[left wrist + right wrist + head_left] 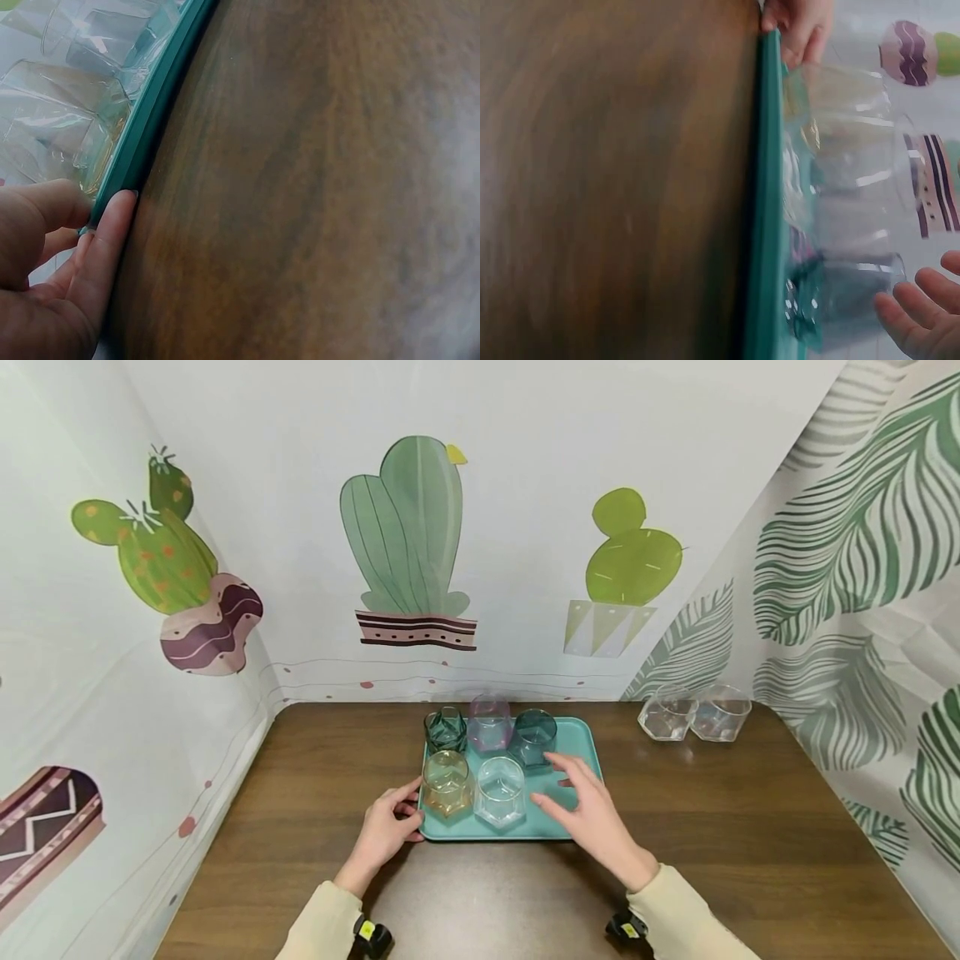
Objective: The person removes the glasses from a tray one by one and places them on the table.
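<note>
A turquoise tray (551, 814) on the table carries several drinking glasses. Along its back stand a dark green glass (446, 732), a pink-purple glass (490, 725) and a dark blue-grey glass (535, 739). In front are an amber glass (447, 785) and a clear glass (500, 792). My left hand (385, 828) grips the tray's left edge near the front corner; the left wrist view shows thumb and fingers at the rim (139, 135). Over the tray's right part, my right hand (592, 810) has its fingers spread, holding nothing, close to the blue-grey and clear glasses.
Two clear glasses (720, 714) stand side by side at the back right of the brown wooden table (712, 827). A wall covering (525, 527) printed with cacti and leaves rises right behind and beside the table.
</note>
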`<state>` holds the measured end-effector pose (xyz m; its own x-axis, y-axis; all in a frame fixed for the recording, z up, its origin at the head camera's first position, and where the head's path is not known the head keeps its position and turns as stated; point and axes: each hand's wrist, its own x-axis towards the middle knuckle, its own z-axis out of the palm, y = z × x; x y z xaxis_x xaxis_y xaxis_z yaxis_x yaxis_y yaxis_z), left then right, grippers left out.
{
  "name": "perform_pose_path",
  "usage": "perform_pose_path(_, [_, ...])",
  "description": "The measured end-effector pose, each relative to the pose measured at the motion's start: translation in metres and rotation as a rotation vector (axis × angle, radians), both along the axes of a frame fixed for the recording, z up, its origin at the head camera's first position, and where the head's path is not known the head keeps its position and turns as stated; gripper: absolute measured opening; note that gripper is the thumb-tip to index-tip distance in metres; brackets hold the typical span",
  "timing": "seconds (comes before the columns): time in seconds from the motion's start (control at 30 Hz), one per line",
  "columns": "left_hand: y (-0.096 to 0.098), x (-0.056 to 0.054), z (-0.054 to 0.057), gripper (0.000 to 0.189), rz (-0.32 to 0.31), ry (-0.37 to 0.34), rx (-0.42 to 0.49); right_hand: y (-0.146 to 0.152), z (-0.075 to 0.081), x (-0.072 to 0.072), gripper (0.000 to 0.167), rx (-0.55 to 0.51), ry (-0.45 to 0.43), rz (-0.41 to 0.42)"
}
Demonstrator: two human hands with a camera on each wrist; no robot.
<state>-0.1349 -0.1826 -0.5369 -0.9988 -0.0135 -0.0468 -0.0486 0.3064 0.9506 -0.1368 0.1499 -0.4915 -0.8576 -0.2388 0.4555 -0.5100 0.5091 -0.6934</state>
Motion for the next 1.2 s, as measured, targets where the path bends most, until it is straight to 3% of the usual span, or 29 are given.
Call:
perform_pose_path(0.3, [-0.001,-0.001,-0.001,0.062,0.000,-0.004,0.013,-0.029,-0.006,-0.002,0.075,0.004,-0.159,0.061])
perform_pose_path(0.83, [0.000,0.002,0.002,0.061,-0.012,0.002,0.012,-0.043,-0.013,-0.007,0.077,-0.001,-0.273,0.067])
perform_pose_path(1.2, [0.001,0.002,0.004,0.060,-0.011,0.012,0.002,-0.043,-0.013,-0.007,0.073,-0.057,-0.269,0.067])
